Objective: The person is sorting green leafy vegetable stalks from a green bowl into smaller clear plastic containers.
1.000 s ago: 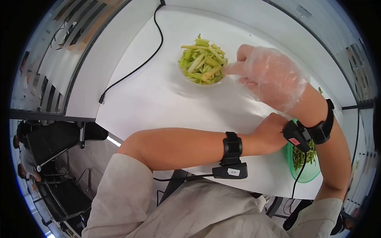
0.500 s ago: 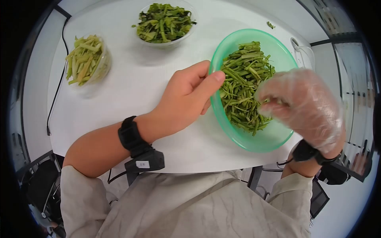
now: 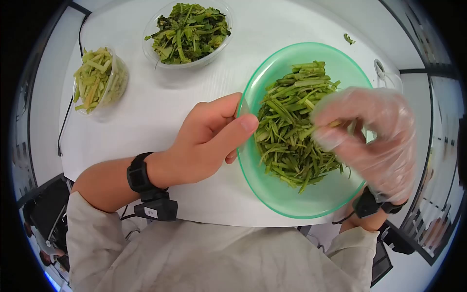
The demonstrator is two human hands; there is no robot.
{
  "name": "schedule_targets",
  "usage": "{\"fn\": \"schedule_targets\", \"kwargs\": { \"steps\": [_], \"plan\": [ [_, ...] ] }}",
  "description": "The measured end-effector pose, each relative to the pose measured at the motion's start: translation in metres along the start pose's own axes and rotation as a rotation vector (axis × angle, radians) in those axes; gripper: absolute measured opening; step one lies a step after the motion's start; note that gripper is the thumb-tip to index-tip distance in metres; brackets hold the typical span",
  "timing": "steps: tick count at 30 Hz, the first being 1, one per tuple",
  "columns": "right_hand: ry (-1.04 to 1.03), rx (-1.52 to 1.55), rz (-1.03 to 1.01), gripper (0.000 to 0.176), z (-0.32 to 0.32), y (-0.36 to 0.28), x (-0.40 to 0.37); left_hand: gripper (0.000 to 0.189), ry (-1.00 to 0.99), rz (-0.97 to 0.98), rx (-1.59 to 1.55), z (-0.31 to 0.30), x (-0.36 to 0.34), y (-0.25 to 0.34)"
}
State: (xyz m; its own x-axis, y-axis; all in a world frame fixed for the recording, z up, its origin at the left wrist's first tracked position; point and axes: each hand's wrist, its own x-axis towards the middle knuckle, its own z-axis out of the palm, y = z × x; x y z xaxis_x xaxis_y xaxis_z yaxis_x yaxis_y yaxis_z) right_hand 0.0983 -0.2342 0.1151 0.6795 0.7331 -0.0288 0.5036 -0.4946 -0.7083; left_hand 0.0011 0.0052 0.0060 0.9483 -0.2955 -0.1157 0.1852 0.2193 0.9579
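A green translucent bowl (image 3: 304, 207) holds a heap of cut green stems (image 3: 296, 126). My bare left hand (image 3: 206, 138) grips the bowl's left rim, thumb on the inner side and fingers beneath. My right hand (image 3: 367, 136), in a clear plastic glove, is over the right part of the heap. Its thumb and fingertips pinch together on a few stems. The ends of those stems show at the fingertips; the rest of them is hidden by the hand.
A clear bowl of leafy greens (image 3: 187, 34) stands at the back. At the far left is a clear tub of pale cut stalks (image 3: 99, 80). A leaf scrap (image 3: 349, 39) lies at the back right, near a cable hole (image 3: 379, 68) in the white table (image 3: 141, 121).
The bowl appears lower and slightly left, tilted a little more toward me, with my left hand on its rim. My right hand's fingers have drawn together on some stems.
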Motion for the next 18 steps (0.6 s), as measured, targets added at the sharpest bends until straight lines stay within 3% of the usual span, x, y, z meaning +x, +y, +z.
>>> {"fn": "schedule_targets", "kwargs": {
  "steps": [2,7,18],
  "plan": [
    [0.117,0.212,0.104,0.008,-0.008,0.004,0.001,0.025,0.005,0.004,-0.024,0.001,0.000,0.000],
    [0.154,0.340,0.339,0.008,-0.019,0.009,0.006,0.022,-0.024,0.007,-0.061,0.000,-0.001,0.001],
    [0.179,0.421,0.285,0.011,-0.017,0.012,0.006,0.022,-0.014,-0.005,-0.050,-0.001,-0.001,-0.003]
  ]
}}
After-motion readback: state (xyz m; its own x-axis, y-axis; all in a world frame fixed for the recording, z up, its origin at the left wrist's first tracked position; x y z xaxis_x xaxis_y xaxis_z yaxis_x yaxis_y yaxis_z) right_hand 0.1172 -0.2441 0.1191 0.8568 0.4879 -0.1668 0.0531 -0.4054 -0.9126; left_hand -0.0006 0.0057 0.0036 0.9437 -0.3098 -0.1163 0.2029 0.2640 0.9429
